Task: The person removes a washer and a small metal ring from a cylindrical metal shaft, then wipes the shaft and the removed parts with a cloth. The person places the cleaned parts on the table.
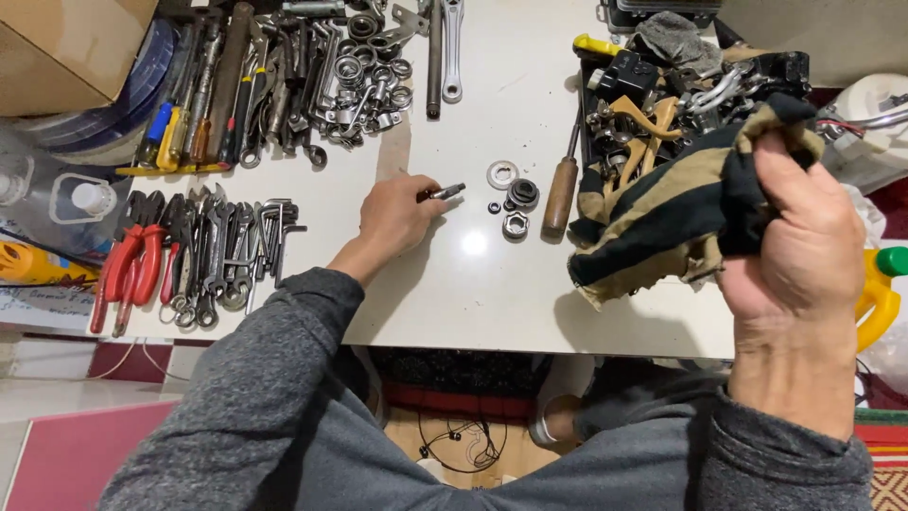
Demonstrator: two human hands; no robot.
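Observation:
My left hand (395, 214) rests on the white table (473, 284) and grips a small metal bolt-like part (445, 192) whose tip sticks out to the right. Just right of it lie a toothed washer (502, 174), a black round bearing piece (523, 193), a tiny ring (495, 207) and a hex nut (515, 225). My right hand (799, 237) is raised over the table's right side, closed around a black and tan striped rag (662, 208) that hangs down from it. A wooden-handled screwdriver (562, 192) lies beside the small parts.
Pliers with red handles (132, 260) and several wrenches (222, 255) lie at the left. Screwdrivers, sockets and spanners (284, 76) fill the back left. A tray of mixed parts (662, 85) sits at the back right. A cardboard box (66, 47) and yellow bottle (880, 293) flank the table.

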